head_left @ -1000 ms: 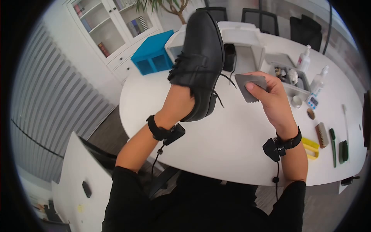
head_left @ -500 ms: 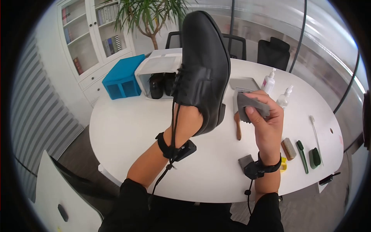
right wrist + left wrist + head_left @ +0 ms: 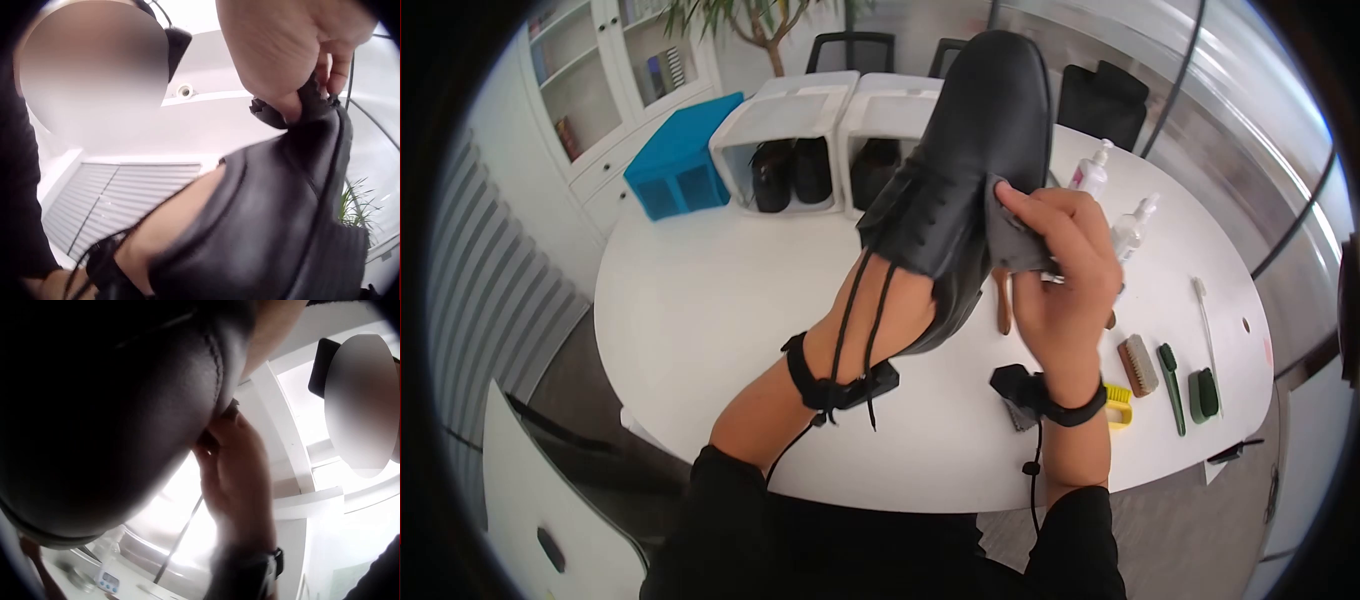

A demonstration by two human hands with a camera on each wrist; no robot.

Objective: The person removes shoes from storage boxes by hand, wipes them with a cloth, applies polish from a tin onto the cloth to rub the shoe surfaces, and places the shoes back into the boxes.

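Observation:
A black leather lace-up shoe is held up over the white table, toe up, its loose laces hanging down across the wrist. My left hand is pushed in through the shoe's opening and bears it from inside; its fingers are hidden there. My right hand pinches a grey cloth with zigzag edges between thumb and fingers. It presses the cloth to the side of the shoe, beside the lacing. In the right wrist view the cloth lies at the upper edge of the leather.
At the back stand a blue box and white boxes with dark shoes inside. Pump bottles are at the back right. To the right lie a wooden brush, green brushes and a yellow brush. A wooden handle shows below the cloth.
My right hand has brought the cloth from beside the shoe onto its side. The shoe has tilted and shifted to the right, and the head view has turned.

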